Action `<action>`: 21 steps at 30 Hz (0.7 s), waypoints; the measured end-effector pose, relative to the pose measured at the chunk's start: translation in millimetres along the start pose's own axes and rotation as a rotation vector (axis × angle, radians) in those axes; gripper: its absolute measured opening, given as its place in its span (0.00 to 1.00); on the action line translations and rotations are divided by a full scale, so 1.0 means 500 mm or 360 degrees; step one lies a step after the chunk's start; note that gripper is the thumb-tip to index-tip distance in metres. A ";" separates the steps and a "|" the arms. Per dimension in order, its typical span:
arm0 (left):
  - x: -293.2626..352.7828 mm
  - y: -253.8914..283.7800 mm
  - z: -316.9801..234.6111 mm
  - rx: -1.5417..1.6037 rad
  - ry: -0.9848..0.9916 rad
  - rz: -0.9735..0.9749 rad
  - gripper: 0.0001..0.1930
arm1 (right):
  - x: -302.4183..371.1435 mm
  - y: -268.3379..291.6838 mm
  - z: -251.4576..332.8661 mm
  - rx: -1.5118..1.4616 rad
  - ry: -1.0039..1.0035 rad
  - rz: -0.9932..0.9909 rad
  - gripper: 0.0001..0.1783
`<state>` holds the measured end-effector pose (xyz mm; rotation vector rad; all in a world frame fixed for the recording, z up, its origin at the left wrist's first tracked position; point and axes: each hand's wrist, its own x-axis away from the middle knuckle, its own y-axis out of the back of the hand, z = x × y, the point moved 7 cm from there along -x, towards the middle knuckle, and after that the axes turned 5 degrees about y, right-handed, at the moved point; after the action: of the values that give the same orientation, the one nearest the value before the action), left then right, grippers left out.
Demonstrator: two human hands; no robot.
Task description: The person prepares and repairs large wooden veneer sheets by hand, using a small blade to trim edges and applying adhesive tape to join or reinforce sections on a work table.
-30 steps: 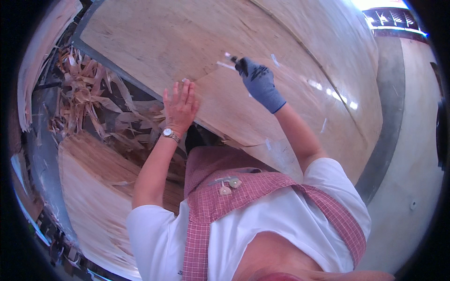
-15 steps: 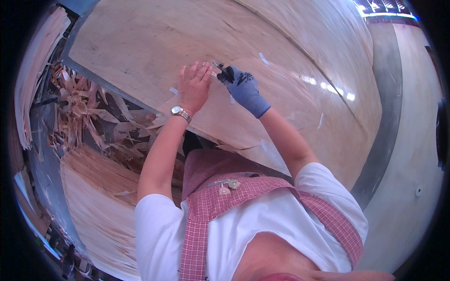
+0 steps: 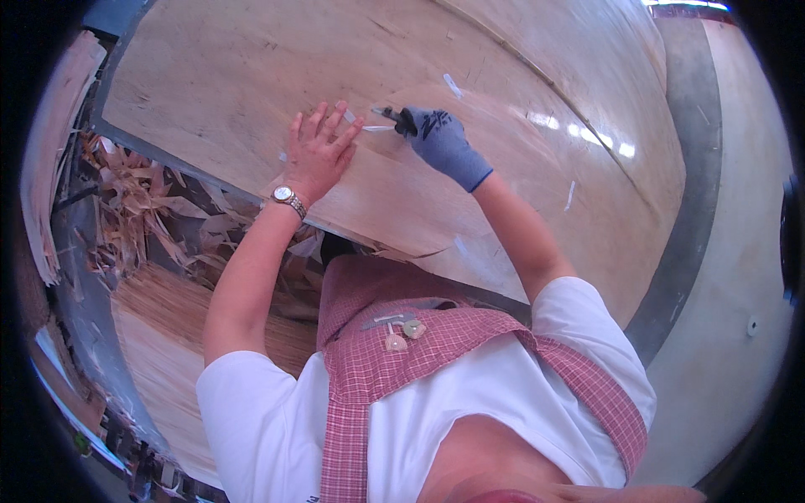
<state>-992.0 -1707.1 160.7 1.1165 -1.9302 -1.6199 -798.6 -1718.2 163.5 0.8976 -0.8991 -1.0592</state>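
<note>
Head view: the gloved right hand [image 3: 442,142] is closed around a small dark tool [image 3: 391,114]. A white strip [image 3: 377,128] on the veneer sheet [image 3: 251,67] lies at its 9 o'clock, long axis horizontal. The bare left hand [image 3: 317,152] (nearer) presses flat, fingers apart.

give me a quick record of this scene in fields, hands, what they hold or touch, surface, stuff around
left hand: bare left hand, silver wristwatch on the wrist, pressed flat on the thin pale wood veneer sheet
right hand: right hand in a blue-grey knit glove, gripping a small dark tool
between the hands: narrow white tape strip, running from the tool toward the left fingertips
surface: veneer sheet lying on a larger sheet
left side: heap of torn veneer scraps
clothing: white T-shirt, red checked apron
</note>
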 end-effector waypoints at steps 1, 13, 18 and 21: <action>0.002 -0.002 0.000 -0.0003 0.0003 -0.0001 0.25 | -0.004 0.005 -0.012 0.0128 -0.0035 0.0029 0.10; -0.067 0.053 -0.086 0.0830 0.0587 0.0030 0.21 | 0.166 0.158 -0.025 -0.0625 -0.0093 -0.0815 0.13; -0.105 -0.033 -0.233 0.2618 0.1223 0.0530 0.21 | 0.269 0.130 0.036 0.0251 0.0079 -0.0801 0.26; -0.108 -0.035 -0.268 0.2473 0.1279 0.0807 0.18 | 0.337 0.114 0.040 0.0482 0.0151 -0.0657 0.30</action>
<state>-856.5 -1751.9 189.7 1.1715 -2.3031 0.8039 -759.0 -1869.3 250.7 1.4187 -0.8252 -1.2361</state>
